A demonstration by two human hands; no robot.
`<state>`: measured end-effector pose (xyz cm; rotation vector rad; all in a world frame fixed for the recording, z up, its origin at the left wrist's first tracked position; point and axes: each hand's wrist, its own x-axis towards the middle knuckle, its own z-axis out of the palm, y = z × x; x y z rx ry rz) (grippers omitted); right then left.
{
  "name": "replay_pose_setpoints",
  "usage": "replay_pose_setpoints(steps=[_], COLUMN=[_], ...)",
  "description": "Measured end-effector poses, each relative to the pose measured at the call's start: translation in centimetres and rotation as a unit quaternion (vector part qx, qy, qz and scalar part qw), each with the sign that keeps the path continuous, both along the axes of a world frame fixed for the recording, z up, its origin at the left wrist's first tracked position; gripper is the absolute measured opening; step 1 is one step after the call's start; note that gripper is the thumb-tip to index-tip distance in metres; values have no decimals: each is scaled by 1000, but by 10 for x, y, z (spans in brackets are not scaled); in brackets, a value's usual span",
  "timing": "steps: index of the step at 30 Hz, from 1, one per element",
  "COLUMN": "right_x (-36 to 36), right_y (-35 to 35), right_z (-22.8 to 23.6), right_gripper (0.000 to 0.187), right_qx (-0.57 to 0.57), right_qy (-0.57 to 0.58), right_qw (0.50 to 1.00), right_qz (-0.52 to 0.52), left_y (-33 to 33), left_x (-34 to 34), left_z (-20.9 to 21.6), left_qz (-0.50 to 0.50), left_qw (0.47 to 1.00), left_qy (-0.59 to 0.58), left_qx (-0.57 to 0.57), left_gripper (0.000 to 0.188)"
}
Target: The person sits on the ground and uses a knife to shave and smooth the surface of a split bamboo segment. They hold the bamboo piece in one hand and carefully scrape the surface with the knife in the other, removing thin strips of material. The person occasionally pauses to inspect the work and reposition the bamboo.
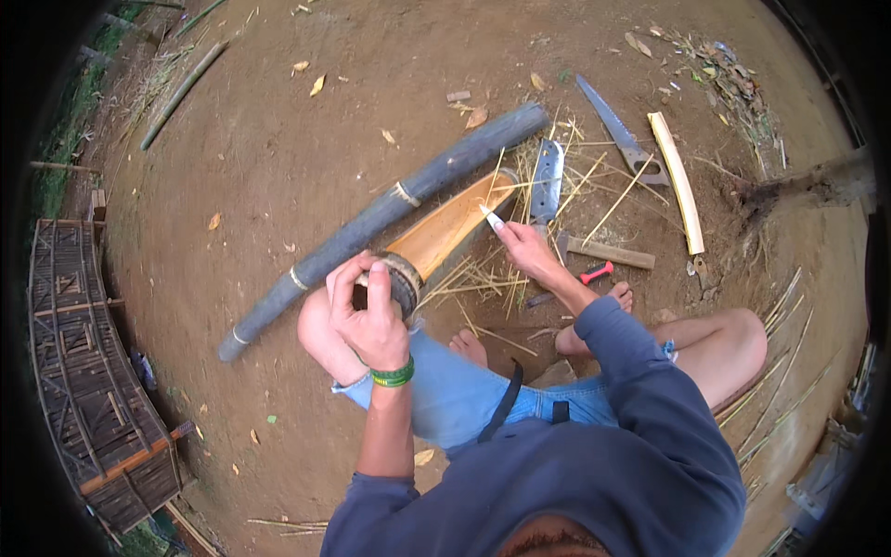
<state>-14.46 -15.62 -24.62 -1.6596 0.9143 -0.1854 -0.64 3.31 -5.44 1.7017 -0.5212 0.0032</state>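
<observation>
My left hand (371, 320) grips the near end of a bamboo section (444, 230) that has a long opening cut in its side, showing the pale orange inside. The rounded near end of this section rests by my knee. In my right hand (531, 252) is a slim white pen-like tool (493, 219), its tip at the right edge of the opening. I cannot make out whether the tip touches the bamboo. Just beyond my right hand lies a broad-bladed cleaver (548, 176) among thin bamboo strips (589, 167).
A long dark bamboo pole (357, 230) lies left of the section. To the right are a handsaw (613, 125), a split bamboo piece (678, 186), a wooden-handled hammer (608, 252) and a red-handled tool (596, 272). A slatted bamboo structure (97, 371) stands far left, a tree trunk (807, 186) far right.
</observation>
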Motion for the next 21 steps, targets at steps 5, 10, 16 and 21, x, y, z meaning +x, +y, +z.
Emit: replay_pose_setpoints(steps=[5,10,16,21], right_x=[1,-10,-13,-12], right_y=[27,39,53,58], right_z=[50,72,89,92], right_gripper=[46,46,46,46], right_qx=[30,1,13,1], right_qy=[55,49,15,-10], right_qw=[998,999,1000,1000], right_qz=[1,17,18,10], left_y=[2,-1,-4,-7], left_x=[-6,-11,-9,-12], left_z=[2,6,6,11], left_qz=[2,-1,4,-10], left_qw=[999,999,1000,999], left_qy=[-26,-29,-20,-28], left_qx=[28,31,21,22], left_gripper=[8,8,8,7])
